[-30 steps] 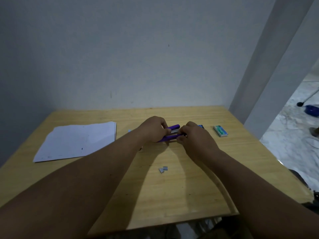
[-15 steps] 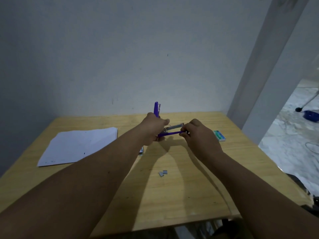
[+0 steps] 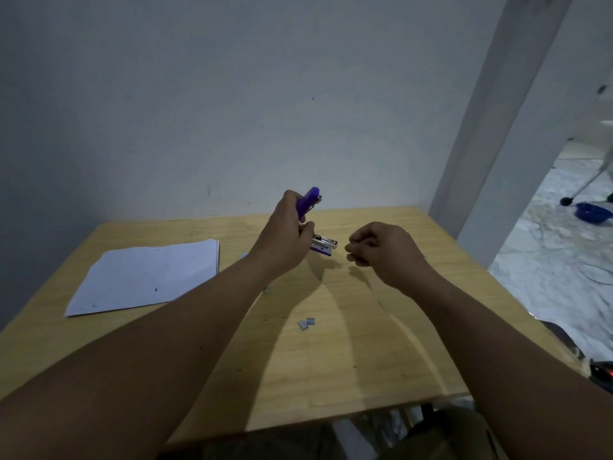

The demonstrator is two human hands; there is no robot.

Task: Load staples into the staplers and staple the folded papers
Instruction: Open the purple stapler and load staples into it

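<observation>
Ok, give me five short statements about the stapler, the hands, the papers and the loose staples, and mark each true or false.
1. The left hand holds the purple stapler swung open. True.
2. The right hand grips the stapler too. False: it is apart from it, fingers curled.
3. The papers lie on the table to the left of the arms. True.
4. The staple pieces sit on the papers. False: they lie on bare wood between the forearms.
5. The stapler rests flat on the table. False: it is held up.

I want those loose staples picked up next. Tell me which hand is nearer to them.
Right, narrowly. The right hand hovers up and to the right of the loose staples; the left hand, holding the opened purple stapler, is higher, slightly left of them.
</observation>
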